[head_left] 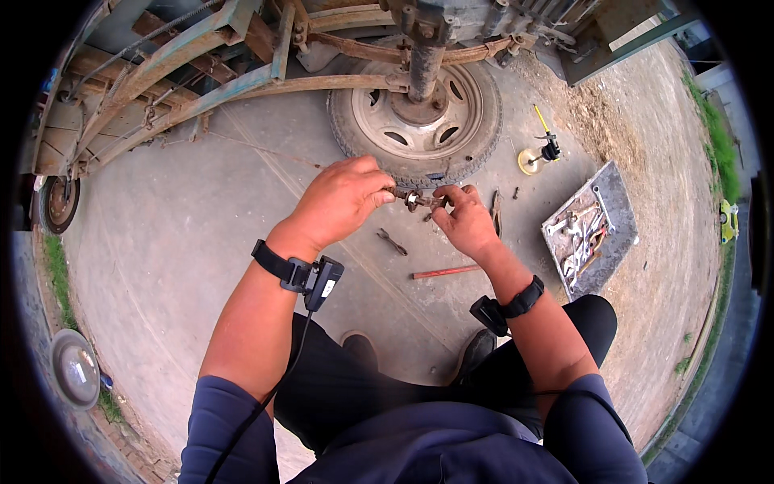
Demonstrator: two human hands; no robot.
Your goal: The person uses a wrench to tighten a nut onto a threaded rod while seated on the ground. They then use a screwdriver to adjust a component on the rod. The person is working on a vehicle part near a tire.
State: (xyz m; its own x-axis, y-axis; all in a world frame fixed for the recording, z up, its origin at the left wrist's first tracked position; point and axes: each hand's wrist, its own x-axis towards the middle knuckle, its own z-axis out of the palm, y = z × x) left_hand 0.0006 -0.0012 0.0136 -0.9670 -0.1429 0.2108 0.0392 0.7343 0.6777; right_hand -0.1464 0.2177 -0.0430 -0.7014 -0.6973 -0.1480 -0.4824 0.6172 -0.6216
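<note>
The left hand (pixel 343 198) is pinching one end of a small rusty metal part (pixel 413 199) between thumb and fingers, while the right hand (pixel 466 219) is holding the other end in curled fingertips. The part's long axis is running crosswise, bridging the two hands and dipping slightly toward the body at its right end; both hands are touching it, so neither is nearer. It is being held above the concrete floor (pixel 201 234), by the wheel's (pixel 355 133) near edge, with the tool tray (pixel 621 234) sitting off to the right, its lowest corner showing beside the right knee (pixel 595 313).
</note>
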